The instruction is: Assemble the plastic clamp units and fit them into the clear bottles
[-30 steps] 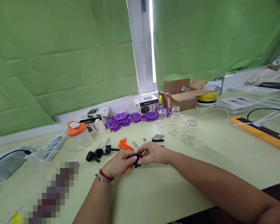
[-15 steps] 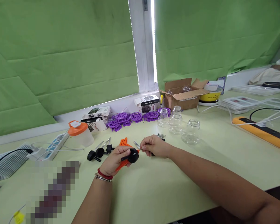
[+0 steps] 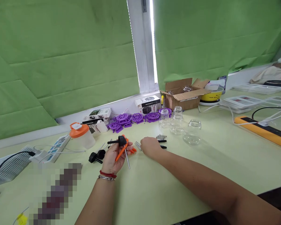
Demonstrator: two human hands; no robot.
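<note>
My left hand [image 3: 114,159], palm turned up, is closed around a black plastic crank-like part [image 3: 122,141] with a side arm. An orange plastic lever [image 3: 122,150] is in the same grip, and a thin metal rod [image 3: 127,159] points down from it. More orange levers [image 3: 132,151] show just beyond my fingers. My right hand [image 3: 151,147] reaches down to the table beside some short metal rods [image 3: 138,145]; its fingertips are hidden under it. Black rod-like parts [image 3: 163,147] and metal springs [image 3: 161,137] lie just right of it. Black parts with metal rods [image 3: 93,157] lie left of my left hand.
Purple plastic frames [image 3: 123,118] and printed boxes [image 3: 148,101] line the wall. Clear jars [image 3: 192,132] stand at right before an open cardboard box [image 3: 186,101]. An orange-lidded container [image 3: 81,132] and power strips [image 3: 57,148] are at left; an orange strip [image 3: 263,132] lies right.
My right hand has let go of the orange piece at my left hand and moved down to the metal rods. My left hand has turned palm up, exposing the rod.
</note>
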